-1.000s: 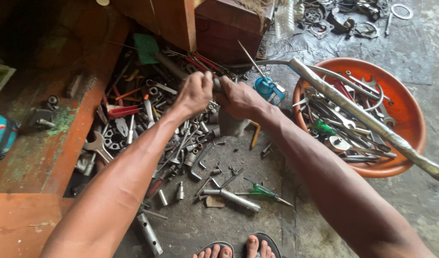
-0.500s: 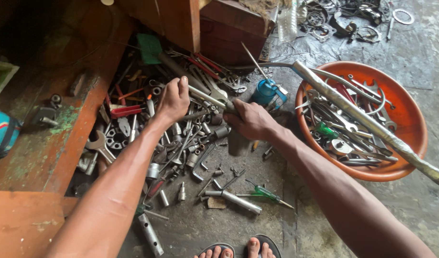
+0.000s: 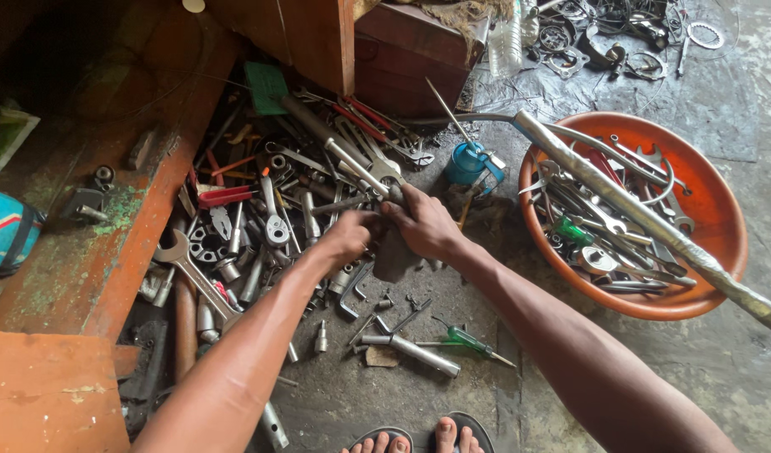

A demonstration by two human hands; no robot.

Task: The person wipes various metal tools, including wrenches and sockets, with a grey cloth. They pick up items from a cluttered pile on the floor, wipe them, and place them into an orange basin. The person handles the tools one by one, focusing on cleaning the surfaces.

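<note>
Two hands meet over the heap of loose tools on the floor. Largest, the orange basin of spanners sits well apart at right, a long metal bar across it. The left hand has dropped from the heap's top to join the right hand; both close on a grey rag and ratchet handle. Bare concrete lies open toward the sandals.

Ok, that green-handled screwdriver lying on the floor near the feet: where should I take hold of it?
Grip the green-handled screwdriver by its thick green handle, coming straight down from above. It lies flat on bare floor, clear of the pile, the thin shaft pointing right. The right hand looks nearer.
</note>
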